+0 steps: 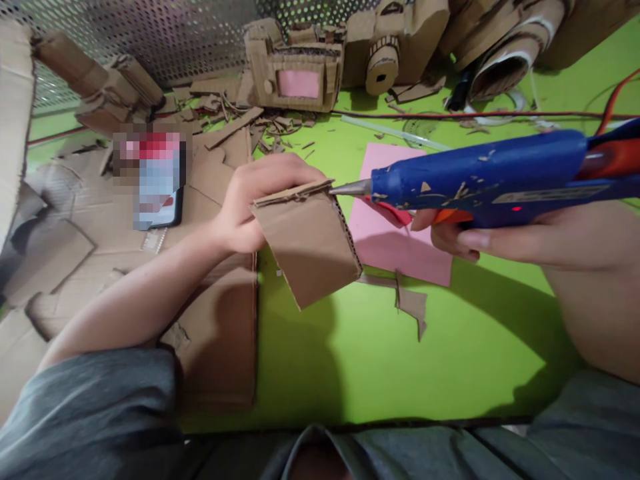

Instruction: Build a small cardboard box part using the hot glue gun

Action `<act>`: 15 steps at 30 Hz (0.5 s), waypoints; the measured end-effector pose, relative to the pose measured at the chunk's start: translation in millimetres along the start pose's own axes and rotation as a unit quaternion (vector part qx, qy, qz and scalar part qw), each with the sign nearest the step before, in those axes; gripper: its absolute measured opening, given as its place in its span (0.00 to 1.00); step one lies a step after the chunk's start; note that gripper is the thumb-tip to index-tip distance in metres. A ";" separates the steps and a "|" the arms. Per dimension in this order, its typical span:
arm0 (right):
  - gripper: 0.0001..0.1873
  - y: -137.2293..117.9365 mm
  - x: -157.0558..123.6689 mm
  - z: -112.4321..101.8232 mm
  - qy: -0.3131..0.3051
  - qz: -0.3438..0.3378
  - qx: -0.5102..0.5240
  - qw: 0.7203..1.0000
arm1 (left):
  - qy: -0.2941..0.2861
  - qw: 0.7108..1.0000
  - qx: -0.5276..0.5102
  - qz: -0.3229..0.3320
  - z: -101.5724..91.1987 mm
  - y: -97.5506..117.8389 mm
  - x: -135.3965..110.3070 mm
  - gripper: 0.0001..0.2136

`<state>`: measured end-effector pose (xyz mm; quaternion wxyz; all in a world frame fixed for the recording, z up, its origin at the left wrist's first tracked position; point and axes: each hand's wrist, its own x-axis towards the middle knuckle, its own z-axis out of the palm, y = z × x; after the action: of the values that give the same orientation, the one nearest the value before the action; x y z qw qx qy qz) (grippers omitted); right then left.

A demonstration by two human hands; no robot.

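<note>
My left hand (pixel 253 207) grips a small folded piece of corrugated cardboard (pixel 307 243) and holds it above the green table (pixel 350 373). My right hand (pixel 505 237) is wrapped round a blue hot glue gun (pixel 490 177), with a finger by its orange trigger. The gun's metal nozzle touches the upper right edge of the cardboard piece. A pink sheet of paper (pixel 400 247) lies on the table under the gun.
A phone (pixel 160 187) lies on cardboard sheets (pixel 220 333) at the left. Cardboard camera models (pixel 295 67) and scraps stand along the back by a perforated metal panel. A cardboard offcut (pixel 413 303) lies in front of the pink sheet. Cables run along the back right.
</note>
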<state>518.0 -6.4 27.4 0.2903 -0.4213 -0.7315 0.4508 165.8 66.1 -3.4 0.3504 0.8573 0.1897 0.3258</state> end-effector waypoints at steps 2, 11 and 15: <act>0.19 1.6 -1.6 -2.7 -0.006 0.003 0.000 1.000 | -0.037 0.996 0.019 0.083 -6.9 1.1 0.9 0.25; 0.21 9.0 -3.3 -8.6 0.002 0.012 0.003 1.000 | -0.086 0.991 0.005 0.101 -13.7 -6.3 -1.1 0.42; 0.20 -0.7 -2.1 -3.2 0.034 -0.003 -0.020 0.999 | -0.061 0.991 -0.008 0.117 -10.2 -8.7 -0.3 0.38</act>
<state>521.4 -7.0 29.3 0.3076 -0.4396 -0.7317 0.4204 157.7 76.7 -4.2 0.3275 0.8891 0.0643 0.3133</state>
